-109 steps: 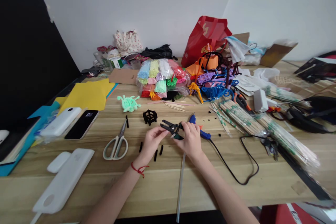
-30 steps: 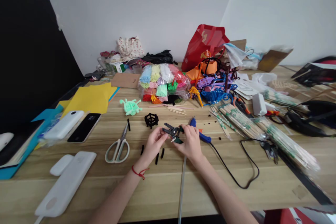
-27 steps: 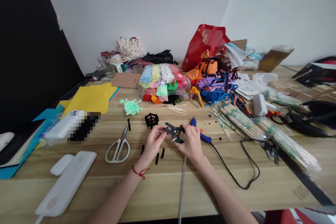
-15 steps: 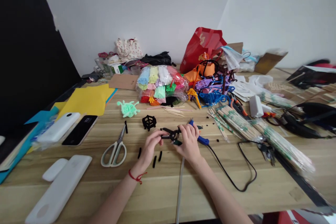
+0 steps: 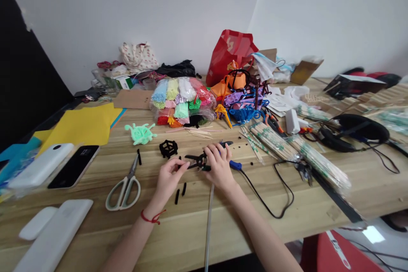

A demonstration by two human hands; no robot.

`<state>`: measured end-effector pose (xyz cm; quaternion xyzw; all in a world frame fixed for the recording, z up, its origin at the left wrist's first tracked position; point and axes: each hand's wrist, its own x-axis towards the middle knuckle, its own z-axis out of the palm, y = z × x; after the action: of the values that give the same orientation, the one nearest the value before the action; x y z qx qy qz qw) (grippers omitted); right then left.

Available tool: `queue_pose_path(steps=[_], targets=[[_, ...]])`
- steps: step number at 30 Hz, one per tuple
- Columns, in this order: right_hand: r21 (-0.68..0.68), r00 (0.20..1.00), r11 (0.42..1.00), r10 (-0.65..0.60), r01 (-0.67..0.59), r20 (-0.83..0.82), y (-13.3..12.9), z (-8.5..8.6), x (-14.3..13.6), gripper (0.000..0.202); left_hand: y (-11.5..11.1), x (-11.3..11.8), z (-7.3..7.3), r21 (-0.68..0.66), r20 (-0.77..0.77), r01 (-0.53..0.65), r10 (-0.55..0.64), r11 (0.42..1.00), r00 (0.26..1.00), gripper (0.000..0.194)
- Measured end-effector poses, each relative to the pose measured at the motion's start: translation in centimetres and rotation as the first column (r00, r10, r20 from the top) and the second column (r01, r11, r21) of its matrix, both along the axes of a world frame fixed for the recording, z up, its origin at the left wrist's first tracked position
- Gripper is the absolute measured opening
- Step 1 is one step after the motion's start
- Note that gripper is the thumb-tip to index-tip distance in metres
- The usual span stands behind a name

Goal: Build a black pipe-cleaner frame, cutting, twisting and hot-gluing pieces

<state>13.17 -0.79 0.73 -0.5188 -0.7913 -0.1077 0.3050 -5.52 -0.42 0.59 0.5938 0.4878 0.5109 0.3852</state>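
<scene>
View swung right since the earlier frame. Pliers (image 5: 200, 160) above counter (image 5: 178, 233), jaws parted, handles gripped in my curled right hand (image 5: 218, 165); left hand (image 5: 169, 176) pinched at jaw tips, contents unclear.

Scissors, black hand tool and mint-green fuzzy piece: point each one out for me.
Scissors (image 5: 129, 176): head view, where blades meet handles.
Black hand tool (image 5: 201, 160): head view, around its pivot.
Mint-green fuzzy piece (image 5: 141, 134): head view, middle of its body.

Dark metal pliers (image 5: 200, 160) are held over the tabletop (image 5: 181, 240) — jaws parted and pointing left, round pivot showing, the green-touched handles spread apart and largely hidden by the right grip (image 5: 218, 165).
</scene>
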Motion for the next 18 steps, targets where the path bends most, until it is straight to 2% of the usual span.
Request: queue_pose_path(steps=[4, 7, 10, 13, 15, 18], targets=[[0.03, 0.987, 0.991, -0.13, 0.133, -0.098, 0.8, 0.7, 1.8, 0.066, 0.4, -0.3, -0.2, 0.004, 0.057, 0.0, -0.001, 1.0, 0.998, 0.019], [0.052, 0.933, 0.947, -0.303, 0.318, -0.193, 1.7, 0.9, 4.0, 0.063, 0.4, -0.4, -0.4, 0.067, -0.033, 0.009, -0.007, 0.998, 0.999, 0.019], [0.048, 0.847, 0.866, -0.474, 0.498, -0.24, 2.7, 0.3, 6.8, 0.062, 0.0, -0.5, -0.1, 0.17, -0.223, 0.024, 0.015, 0.985, 0.975, 0.018], [-0.039, 0.741, 0.765, -0.635, 0.643, -0.219, 3.3, -0.9, 9.2, 0.062, -0.4, -0.6, 0.4, 0.238, -0.361, 0.02, 0.069, 0.971, 0.93, 0.014], [-0.113, 0.672, 0.692, -0.72, 0.713, -0.174, 3.5, -1.8, 10.1, 0.06, -0.5, -0.6, 0.6, 0.233, -0.38, 0.015, 0.077, 0.972, 0.922, 0.016], [-0.241, 0.602, 0.597, -0.796, 0.765, -0.062, 3.6, -2.7, 10.5, 0.055, -0.3, -0.5, 0.5, 0.142, -0.259, 0.064, -0.025, 0.988, 0.965, 0.015]])
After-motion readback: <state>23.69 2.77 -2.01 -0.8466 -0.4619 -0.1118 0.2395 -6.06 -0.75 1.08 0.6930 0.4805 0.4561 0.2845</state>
